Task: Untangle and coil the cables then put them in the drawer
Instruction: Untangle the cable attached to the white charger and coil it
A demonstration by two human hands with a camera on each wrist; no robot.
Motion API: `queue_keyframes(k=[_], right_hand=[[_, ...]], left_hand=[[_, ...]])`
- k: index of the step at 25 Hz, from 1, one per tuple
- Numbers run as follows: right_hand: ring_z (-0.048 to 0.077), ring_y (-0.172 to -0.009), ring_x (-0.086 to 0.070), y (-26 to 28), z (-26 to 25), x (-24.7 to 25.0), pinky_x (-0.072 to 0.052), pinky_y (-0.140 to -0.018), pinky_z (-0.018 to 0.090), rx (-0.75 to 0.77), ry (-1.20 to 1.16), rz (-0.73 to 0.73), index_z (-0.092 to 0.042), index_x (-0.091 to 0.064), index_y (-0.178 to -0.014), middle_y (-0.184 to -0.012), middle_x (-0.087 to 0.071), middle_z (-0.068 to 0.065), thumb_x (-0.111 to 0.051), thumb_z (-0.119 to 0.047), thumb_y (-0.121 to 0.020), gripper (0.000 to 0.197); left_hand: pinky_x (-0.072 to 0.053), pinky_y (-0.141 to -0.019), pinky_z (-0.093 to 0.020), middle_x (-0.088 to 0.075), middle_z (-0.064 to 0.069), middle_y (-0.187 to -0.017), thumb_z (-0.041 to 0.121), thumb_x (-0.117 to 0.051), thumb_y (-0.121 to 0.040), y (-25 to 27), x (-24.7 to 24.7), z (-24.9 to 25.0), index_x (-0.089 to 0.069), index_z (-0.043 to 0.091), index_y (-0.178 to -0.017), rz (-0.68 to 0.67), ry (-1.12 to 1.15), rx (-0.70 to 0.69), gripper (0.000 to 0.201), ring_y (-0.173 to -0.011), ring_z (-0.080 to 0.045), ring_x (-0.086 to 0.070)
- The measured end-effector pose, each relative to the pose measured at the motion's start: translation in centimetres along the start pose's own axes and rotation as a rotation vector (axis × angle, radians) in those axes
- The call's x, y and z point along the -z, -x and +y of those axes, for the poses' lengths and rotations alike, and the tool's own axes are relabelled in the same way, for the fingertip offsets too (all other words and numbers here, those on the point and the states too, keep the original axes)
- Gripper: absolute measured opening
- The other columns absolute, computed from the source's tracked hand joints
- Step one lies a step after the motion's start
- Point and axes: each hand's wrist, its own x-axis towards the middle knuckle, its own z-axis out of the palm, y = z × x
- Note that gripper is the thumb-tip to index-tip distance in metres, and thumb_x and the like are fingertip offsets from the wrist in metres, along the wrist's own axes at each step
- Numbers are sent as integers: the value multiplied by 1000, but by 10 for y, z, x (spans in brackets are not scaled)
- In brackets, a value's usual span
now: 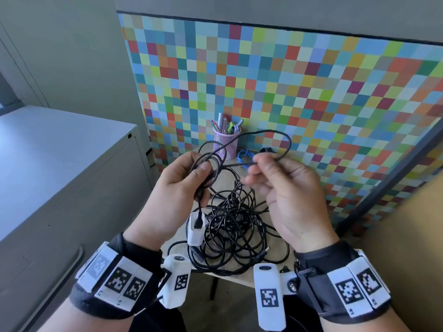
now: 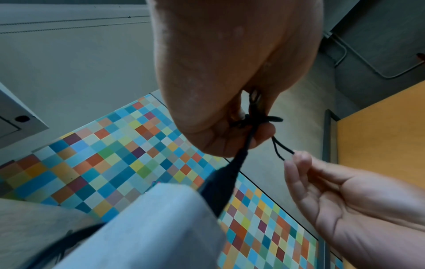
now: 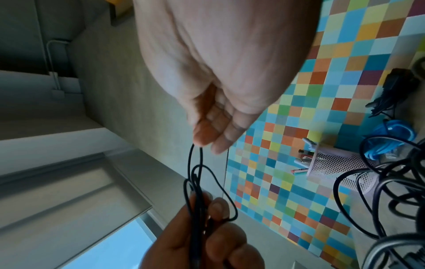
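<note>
My left hand point(image 1: 189, 178) holds small loops of a thin black cable point(image 1: 211, 161) pinched between thumb and fingers. A white charger block point(image 1: 196, 228) hangs from that cable below the hand. My right hand point(image 1: 268, 168) pinches the same cable's free run point(image 1: 282, 140) between thumb and forefinger, a wide loop arching above both hands. In the right wrist view the right fingertips point(image 3: 202, 140) grip two strands of the cable point(image 3: 195, 163) leading down to the left hand point(image 3: 207, 227). A tangled pile of black cables point(image 1: 235, 228) lies on the small table point(image 1: 230, 275) beneath.
A pink mesh pen cup point(image 1: 226, 142) stands at the table's back, a coiled blue cable point(image 1: 243, 156) beside it. A multicoloured checkered panel point(image 1: 311, 92) rises behind. A grey cabinet with a drawer handle point(image 1: 72, 259) is on the left.
</note>
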Motion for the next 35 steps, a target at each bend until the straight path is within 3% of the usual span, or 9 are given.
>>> queue_keyframes(k=[5,7,11,16,20,23,27,30,35], right_hand=[[28,-79,-69,-5,-9,6,-61,-80,44,20,-156,129,-5,-57,-85,-78,-63,12,-43,-22,-110,33],[24,-57,-55,-6,-13,8,-58,-63,40,12,-212,154,-10,-51,-84,-63,-45,6,-38,-26,-112,35],[14,-42,-22,-11,-16,29,-25,-41,22,66,155,179,-12,-65,-97,-58,-32,0,-41,-21,-113,29],[22,-52,-48,-6,-17,36,-41,-43,32,-32,337,23,-28,-58,-140,-98,-70,11,-49,9,-99,56],[8,-52,-50,1,-25,30,-43,-51,22,28,505,-164,-26,-76,-118,-88,-72,15,-76,-26,-94,25],[8,-54,-50,6,-28,24,-45,-53,25,67,692,-192,-30,-82,-98,-77,-76,1,-71,-45,-83,23],[17,-54,-58,8,-29,20,-52,-57,31,132,750,-180,-34,-81,-94,-73,-76,-6,-74,-31,-91,9],[26,-68,-70,6,-25,25,-59,-67,30,159,780,-106,-37,-80,-97,-75,-77,-7,-75,-15,-94,22],[2,-62,-63,8,-23,24,-51,-61,19,145,840,-126,-37,-82,-93,-80,-78,-16,-80,-15,-89,22]], left_hand=[[-40,-52,-27,-50,-7,-75,21,-56,-93,2,2,0,-56,5,-86,-58,94,80,18,-56,-22,-45],[-33,-51,-25,-46,-5,-74,22,-57,-91,3,-1,2,-61,14,-80,-48,99,101,14,-55,-19,-39],[-33,-51,-26,-52,-4,-79,25,-54,-92,0,8,3,-75,14,-86,38,61,76,25,-61,-16,-39],[-40,-59,-26,-49,-4,-73,20,-57,-104,3,7,7,-80,20,-100,-18,-175,45,23,-63,-19,-45],[-46,-60,-21,-57,5,-72,11,-59,-103,3,-3,6,-73,21,-98,21,-234,-20,18,-64,-16,-48],[-50,-61,-41,-63,-1,-74,8,-67,-97,1,-4,3,-64,15,-88,49,-244,-59,12,-64,-27,-53],[-57,-83,-54,-72,-14,-89,10,-76,-89,3,-3,6,-72,14,-91,3,-211,-31,6,-83,-47,-65],[-58,-89,-47,-76,-18,-99,9,-60,-81,5,2,7,-75,5,-98,-26,60,107,24,-86,-35,-72],[-59,-95,-44,-79,-13,-98,-3,-60,-98,5,0,8,-76,5,-103,-24,-54,93,18,-90,-29,-77]])
